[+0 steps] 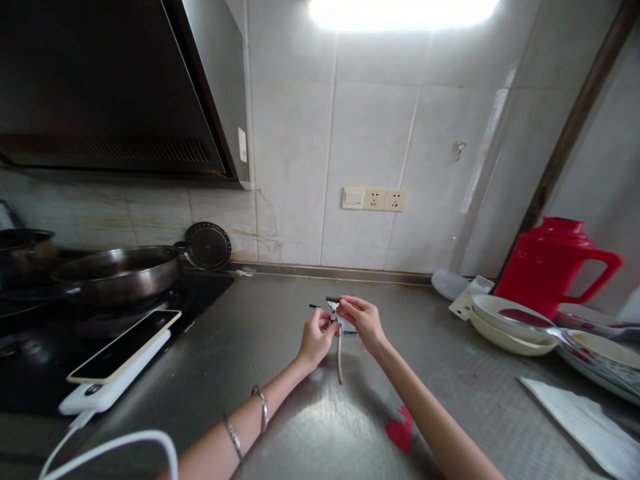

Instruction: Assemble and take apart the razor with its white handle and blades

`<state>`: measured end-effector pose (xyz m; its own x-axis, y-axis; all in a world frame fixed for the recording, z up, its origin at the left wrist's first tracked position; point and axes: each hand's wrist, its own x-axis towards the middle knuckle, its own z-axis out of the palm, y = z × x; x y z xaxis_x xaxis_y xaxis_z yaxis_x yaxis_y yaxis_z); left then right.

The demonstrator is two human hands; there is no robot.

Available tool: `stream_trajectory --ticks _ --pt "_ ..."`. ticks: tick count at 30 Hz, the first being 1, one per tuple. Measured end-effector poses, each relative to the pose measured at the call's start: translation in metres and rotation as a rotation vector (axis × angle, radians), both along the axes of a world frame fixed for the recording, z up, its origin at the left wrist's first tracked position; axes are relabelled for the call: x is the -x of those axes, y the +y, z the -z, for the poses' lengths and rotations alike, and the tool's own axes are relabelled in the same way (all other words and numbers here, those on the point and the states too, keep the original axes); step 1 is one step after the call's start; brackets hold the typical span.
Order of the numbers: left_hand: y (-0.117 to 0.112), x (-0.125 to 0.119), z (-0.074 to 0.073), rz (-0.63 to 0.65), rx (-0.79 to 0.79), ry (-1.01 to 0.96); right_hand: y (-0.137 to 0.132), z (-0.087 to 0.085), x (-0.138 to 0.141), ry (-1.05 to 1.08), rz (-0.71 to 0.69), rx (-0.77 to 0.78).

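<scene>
tool: a slender metal tool (339,357), perhaps a razor or peeler, held in the air just above the steel counter (260,360), mid-frame.
long axis: nearly upright. the dark head is at the top, and the thin handle hangs straight down toward the person.
left hand: the left hand (314,341) reaches in from the lower left, fingers pinched together on the tool just under its head.
right hand: the right hand (364,320) comes from the right, a little higher, fingertips closed on the head.
which is nearer: both hands touch the tool and meet at its top. the free end of the handle lies below, between the two wrists.
behind the hands: a thin dark green strip, partly hidden. cannot tell if it belongs to the tool.
to the left: a phone (125,345) on a white power bank (107,390), and a frying pan (120,270) on the stove.
to the right: stacked plates (505,327) and a red jug (545,263), well apart from the hands.
</scene>
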<state>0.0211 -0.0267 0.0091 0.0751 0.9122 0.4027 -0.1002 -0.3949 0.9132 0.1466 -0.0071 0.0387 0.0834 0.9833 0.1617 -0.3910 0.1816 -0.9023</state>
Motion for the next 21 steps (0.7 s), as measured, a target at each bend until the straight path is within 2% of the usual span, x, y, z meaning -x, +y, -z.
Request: stream_trajectory --ticks 21 --pt "-0.0023 0.0003 -0.0055 -0.006 0.037 -0.025 -0.0007 -0.0001 -0.0005 -0.065 -0.006 -0.026"
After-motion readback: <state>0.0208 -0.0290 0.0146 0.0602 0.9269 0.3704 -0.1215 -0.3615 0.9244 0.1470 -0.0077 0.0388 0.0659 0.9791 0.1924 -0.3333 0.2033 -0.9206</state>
